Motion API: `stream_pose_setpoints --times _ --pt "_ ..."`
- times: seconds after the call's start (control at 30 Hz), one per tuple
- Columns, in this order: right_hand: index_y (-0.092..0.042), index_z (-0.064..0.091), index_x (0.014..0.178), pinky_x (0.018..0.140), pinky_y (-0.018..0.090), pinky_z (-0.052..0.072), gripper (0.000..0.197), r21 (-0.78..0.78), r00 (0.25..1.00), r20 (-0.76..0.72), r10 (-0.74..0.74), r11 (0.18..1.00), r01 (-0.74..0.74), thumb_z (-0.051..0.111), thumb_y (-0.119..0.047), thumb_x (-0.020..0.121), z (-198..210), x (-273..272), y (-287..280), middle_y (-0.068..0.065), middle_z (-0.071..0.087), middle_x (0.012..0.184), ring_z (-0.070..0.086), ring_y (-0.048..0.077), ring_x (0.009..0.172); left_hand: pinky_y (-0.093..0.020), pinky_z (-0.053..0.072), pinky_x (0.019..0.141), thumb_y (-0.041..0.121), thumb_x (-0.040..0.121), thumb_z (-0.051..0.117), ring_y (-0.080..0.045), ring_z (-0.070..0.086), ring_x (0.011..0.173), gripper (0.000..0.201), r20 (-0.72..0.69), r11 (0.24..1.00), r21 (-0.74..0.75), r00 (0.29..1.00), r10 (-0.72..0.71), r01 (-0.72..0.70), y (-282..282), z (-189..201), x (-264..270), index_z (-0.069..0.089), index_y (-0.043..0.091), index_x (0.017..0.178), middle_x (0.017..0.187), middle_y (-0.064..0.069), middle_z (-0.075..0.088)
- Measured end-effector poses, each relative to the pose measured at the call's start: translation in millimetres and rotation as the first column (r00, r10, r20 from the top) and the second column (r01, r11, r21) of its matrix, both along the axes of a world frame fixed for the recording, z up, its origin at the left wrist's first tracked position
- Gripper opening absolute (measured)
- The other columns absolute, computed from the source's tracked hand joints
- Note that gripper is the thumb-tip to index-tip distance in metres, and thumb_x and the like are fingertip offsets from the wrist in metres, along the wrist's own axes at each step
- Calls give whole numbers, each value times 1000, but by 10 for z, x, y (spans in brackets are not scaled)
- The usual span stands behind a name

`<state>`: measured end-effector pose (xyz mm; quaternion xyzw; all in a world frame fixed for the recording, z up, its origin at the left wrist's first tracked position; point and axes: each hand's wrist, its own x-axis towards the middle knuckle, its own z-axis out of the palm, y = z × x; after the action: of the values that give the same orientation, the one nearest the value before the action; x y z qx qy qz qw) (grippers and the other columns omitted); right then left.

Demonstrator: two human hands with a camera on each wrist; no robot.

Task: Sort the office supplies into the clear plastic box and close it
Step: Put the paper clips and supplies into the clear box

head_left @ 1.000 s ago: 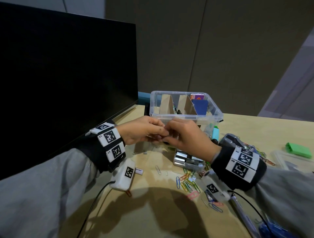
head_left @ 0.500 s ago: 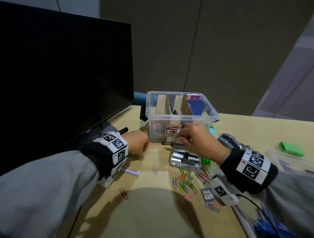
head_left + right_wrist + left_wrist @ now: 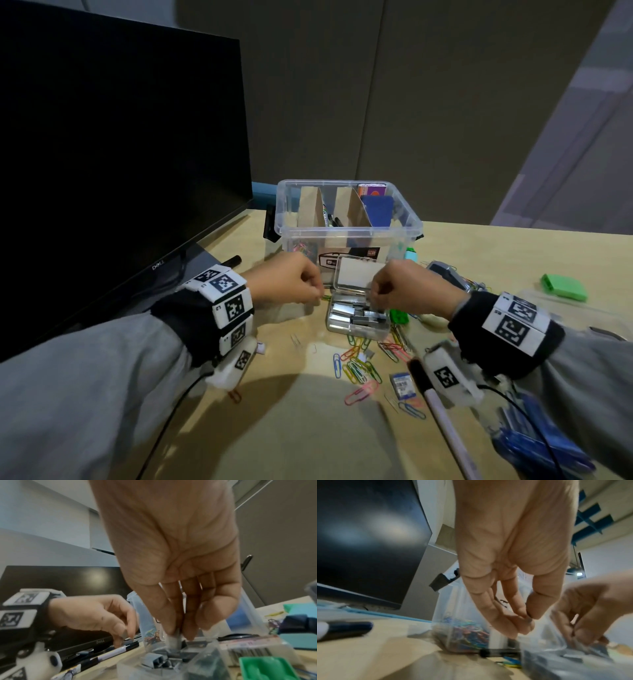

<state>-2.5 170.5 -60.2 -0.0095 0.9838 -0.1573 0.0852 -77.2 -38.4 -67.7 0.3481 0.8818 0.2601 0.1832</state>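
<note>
The clear plastic box [image 3: 347,236] stands open at the back of the desk, with cardboard dividers, pens and coloured paper clips inside. In front of it lies a small clear staple case [image 3: 358,323] with its lid [image 3: 356,274] tipped up. My right hand [image 3: 373,303] reaches into the case and pinches a grey staple strip [image 3: 173,641] held upright. My left hand [image 3: 317,296] hovers just left of the case, thumb and fingertips pinched on what looks like a small grey staple strip [image 3: 124,632]. In the wrist views, the left hand [image 3: 528,619] and right hand [image 3: 178,631] show curled fingers.
A black monitor [image 3: 120,154] fills the left. Loose paper clips [image 3: 356,366] are scattered near the case. A marker [image 3: 442,414] and blue pens [image 3: 534,442] lie at the right front. A green case [image 3: 563,287] and a stapler [image 3: 445,274] sit at the right.
The hands, joined in front of the box a second ago, came apart. The case lid now stands up, my right hand has dropped into the case, and my left hand has moved beside it.
</note>
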Motion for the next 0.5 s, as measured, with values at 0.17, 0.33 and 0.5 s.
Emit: stream_pose_setpoints --times 0.17,0.33,0.5 --pt "-13 74 86 66 15 48 10 -34 1000 17 -17 999 17 66 -19 89 -42 -5 -46 -3 71 84 62 8 76 -24 58 76 1 84 69 -9 66 78 12 161 980 192 987 25 -56 128 2 90 72 7 94 88 -2 72" --pt "-11 75 82 78 29 57 9 -136 979 33 -201 970 204 71 -19 85 -137 -85 -91 2 72 86 66 15 85 -31 58 83 -2 80 71 -11 66 80 14 171 969 228 984 56 -95 201 -55 135 72 10 87 88 0 71" --pt "-9 74 84 80 32 57 12 -201 954 64 -294 932 301 78 -20 80 -200 -115 -149 3 71 87 66 16 85 -32 57 85 -2 80 71 -10 65 81 16 135 973 214 989 56 -84 218 -97 166 71 14 83 89 2 70"
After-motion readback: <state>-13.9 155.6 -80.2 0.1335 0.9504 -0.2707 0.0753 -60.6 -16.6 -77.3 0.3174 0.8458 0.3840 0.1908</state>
